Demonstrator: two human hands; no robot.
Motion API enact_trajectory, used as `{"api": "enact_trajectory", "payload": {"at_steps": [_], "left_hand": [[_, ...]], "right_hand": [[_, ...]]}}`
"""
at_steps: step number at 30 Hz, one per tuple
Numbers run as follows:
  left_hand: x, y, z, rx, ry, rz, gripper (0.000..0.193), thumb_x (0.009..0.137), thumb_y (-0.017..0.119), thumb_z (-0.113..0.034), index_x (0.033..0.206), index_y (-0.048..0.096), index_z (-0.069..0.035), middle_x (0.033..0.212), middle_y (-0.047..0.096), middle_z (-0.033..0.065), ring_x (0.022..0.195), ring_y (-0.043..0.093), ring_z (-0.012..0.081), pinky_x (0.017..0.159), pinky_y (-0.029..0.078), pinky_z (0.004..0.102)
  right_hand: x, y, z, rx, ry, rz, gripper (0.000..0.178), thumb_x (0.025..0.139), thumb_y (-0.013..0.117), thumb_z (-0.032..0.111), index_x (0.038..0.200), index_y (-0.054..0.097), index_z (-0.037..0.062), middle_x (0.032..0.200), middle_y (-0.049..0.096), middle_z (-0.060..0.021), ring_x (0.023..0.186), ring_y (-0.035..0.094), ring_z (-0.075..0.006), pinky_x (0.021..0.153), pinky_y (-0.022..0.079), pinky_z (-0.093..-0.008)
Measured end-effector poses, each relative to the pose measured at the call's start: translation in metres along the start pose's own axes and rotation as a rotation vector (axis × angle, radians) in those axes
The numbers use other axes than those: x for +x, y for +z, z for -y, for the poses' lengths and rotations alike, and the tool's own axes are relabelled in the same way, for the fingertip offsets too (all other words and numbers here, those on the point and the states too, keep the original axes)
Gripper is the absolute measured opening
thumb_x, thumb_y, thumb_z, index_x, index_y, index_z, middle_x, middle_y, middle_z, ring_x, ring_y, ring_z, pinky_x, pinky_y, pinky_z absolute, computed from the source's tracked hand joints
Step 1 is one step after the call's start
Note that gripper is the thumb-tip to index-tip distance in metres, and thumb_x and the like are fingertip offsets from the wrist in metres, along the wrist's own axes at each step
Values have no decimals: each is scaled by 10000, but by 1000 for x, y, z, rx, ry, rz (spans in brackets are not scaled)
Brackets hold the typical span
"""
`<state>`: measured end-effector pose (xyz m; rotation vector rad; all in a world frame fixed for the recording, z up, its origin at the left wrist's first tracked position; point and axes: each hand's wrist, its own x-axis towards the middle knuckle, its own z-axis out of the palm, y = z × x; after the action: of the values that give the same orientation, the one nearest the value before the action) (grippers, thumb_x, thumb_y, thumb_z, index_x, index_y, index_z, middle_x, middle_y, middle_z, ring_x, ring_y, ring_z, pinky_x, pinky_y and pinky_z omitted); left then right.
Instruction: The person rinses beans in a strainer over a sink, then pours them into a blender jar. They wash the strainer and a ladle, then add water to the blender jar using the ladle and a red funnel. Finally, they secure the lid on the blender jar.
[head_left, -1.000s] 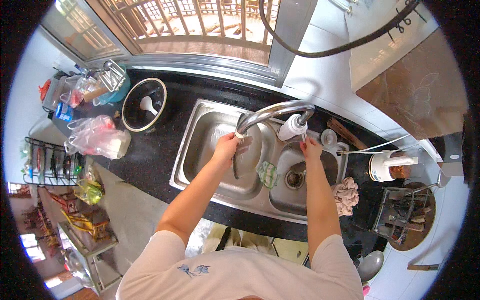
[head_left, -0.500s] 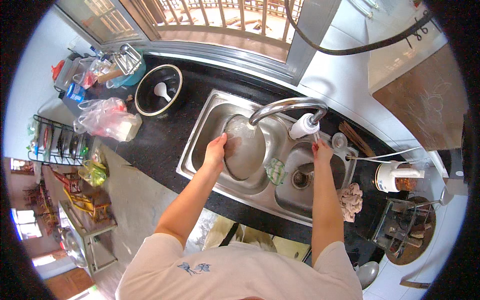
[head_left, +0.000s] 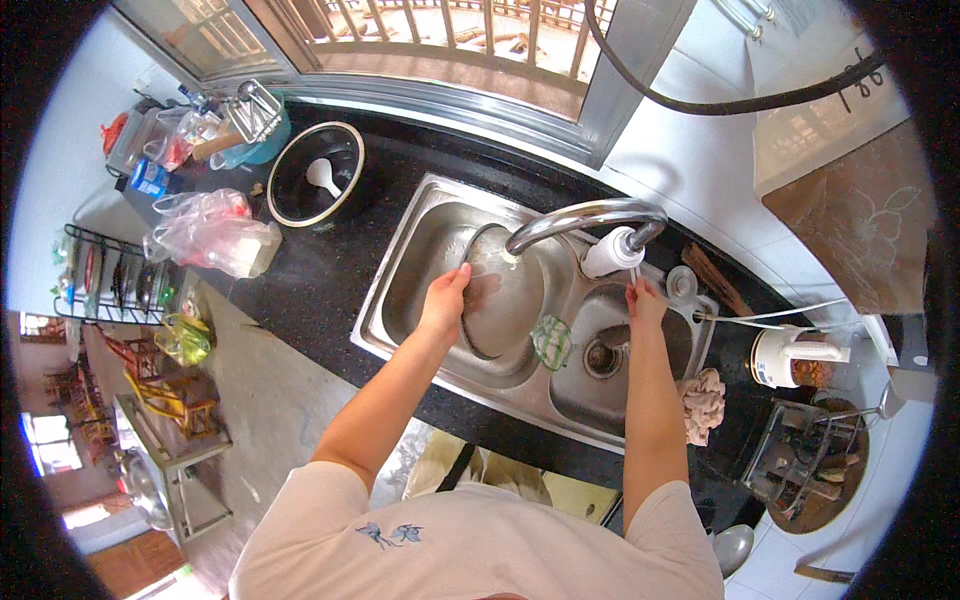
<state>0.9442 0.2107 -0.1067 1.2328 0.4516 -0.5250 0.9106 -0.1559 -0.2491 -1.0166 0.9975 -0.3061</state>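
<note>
1. A round, lid-like piece (head_left: 515, 320) sits in the left basin (head_left: 405, 290), mid-frame, beneath the faucet (head_left: 590, 212).
2. The left hand (head_left: 445, 300) has its fingers closed on the piece's left rim.
3. The right hand (head_left: 645, 302), right of centre, pinches the faucet's thin lever (head_left: 637, 273).
4. A green-and-white cloth (head_left: 551, 342) lies on the divider.
</note>
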Motion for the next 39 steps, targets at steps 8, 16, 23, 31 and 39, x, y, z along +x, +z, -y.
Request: {"api": "enact_trajectory", "payload": {"at_steps": [8, 16, 23, 31, 39], "left_hand": [[3, -1, 3, -104, 13, -59, 329, 991, 463, -278, 1075, 605, 7, 971, 678, 91, 855, 637, 177, 799, 502, 313], [24, -42, 15, -607, -179, -61, 385, 1023, 355, -283, 1268, 489, -19, 1237, 562, 130, 1116, 555, 253, 995, 428, 391], [4, -6, 2, -680, -96, 37, 459, 1038, 226, -341, 1335, 404, -39, 1326, 484, 148, 1257, 447, 282, 1050, 367, 466], [-25, -21, -24, -624, -167, 105, 497, 1023, 290, -392, 1363, 406, -48, 1340, 498, 135, 1234, 477, 274, 1075, 340, 425], [7, -69, -6, -742, -150, 182, 534, 983, 360, -429, 1317, 471, -26, 1314, 523, 167, 1202, 510, 295, 1058, 372, 436]], "right_hand": [[-4, -8, -19, 189, -11, 66, 196, 927, 587, 169, 1013, 583, -6, 849, 599, -79, 775, 616, -186, 709, 531, -304], [-134, 73, -71, -209, -208, 515, 309, 960, 511, 233, 1170, 574, 15, 1131, 603, -114, 1037, 578, -234, 907, 461, -364], [-229, 164, -13, -1069, -1278, 731, 408, 920, 529, 243, 1288, 528, 66, 1321, 505, -188, 1198, 483, -352, 1014, 352, -440], [-109, 146, -53, -535, -148, 707, 562, 926, 536, 354, 1312, 469, -48, 1369, 472, -191, 1246, 462, -299, 1023, 359, -378], [-110, 115, -45, -34, 304, 513, 411, 933, 532, 320, 1180, 574, -6, 1150, 608, -124, 1078, 555, -238, 939, 428, -376]]}}
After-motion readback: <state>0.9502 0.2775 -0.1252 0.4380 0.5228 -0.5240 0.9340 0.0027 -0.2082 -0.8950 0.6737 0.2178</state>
